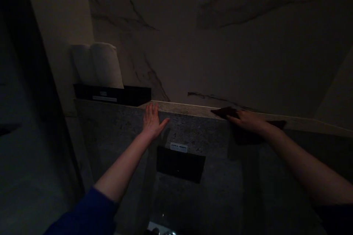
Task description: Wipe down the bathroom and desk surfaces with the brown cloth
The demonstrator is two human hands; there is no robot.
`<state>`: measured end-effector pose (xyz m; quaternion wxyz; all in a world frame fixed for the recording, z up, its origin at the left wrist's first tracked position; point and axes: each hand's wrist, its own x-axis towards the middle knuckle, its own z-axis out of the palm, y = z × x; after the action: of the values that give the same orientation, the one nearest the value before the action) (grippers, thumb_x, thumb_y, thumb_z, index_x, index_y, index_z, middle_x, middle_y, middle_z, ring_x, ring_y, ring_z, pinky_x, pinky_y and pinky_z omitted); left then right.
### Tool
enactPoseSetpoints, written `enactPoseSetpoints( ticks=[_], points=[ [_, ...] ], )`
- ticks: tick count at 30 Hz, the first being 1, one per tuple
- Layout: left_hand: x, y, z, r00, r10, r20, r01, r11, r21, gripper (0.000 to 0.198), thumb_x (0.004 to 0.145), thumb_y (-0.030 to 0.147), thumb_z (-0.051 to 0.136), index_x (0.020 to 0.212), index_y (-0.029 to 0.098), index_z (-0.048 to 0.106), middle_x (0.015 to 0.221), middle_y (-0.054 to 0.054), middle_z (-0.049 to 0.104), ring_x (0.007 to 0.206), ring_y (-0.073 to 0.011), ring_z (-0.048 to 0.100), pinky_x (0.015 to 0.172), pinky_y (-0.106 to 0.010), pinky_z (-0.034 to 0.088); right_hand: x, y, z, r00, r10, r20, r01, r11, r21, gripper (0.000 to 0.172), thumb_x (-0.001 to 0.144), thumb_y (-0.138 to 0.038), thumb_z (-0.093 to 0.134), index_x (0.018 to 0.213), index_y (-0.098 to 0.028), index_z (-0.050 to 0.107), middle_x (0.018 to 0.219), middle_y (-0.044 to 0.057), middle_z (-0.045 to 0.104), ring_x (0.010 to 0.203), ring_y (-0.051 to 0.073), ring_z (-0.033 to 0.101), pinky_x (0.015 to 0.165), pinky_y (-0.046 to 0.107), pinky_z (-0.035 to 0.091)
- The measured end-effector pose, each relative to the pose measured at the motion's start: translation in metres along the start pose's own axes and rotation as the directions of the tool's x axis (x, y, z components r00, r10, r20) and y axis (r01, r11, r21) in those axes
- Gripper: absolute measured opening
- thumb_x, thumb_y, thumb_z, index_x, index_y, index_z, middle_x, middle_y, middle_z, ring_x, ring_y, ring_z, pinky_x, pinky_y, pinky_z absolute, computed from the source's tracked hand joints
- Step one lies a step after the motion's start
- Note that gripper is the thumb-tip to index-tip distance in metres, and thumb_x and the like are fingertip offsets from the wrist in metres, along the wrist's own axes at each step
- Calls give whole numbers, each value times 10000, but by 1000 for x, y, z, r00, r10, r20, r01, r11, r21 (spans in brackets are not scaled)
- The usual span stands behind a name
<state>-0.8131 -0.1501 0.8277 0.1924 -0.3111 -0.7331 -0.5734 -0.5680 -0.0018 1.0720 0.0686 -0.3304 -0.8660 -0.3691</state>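
Observation:
A dark reddish cloth (244, 136) lies over a narrow stone ledge (184, 109), with part of it hanging down the front. My right hand (248, 119) is on top of the cloth, pressing it to the ledge; some of its fingers are hard to see in the dim light. Farther left, my left hand (152, 122) rests against the ledge's front edge, fingers spread and holding nothing. Just beyond its fingertips stands a black tray (136, 96) at the ledge's left end. Two white rolled towels (106, 66) stand upright in the tray.
A marble-patterned wall (165, 44) rises behind the ledge. Below the ledge, the grey front panel (118, 128) carries a black rectangular plate (180, 165) with a small printed label (178, 147) above it. A pale object with shiny parts (161, 229) shows at the bottom edge.

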Motion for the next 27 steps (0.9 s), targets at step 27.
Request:
enactPoseSetpoints(
  ticks=[27],
  points=[
    [8,18,29,995,29,-96,2,951,308,992,739,667,536,1454,105,140,1495,-200,283,1408,-362,166,1053,-647,267,77,-9,-10,977,-95,193,16,926,378,404,873,-297,515,1194,-80,627,1200,145,634,1038,240,618,871,283,466]
  ],
)
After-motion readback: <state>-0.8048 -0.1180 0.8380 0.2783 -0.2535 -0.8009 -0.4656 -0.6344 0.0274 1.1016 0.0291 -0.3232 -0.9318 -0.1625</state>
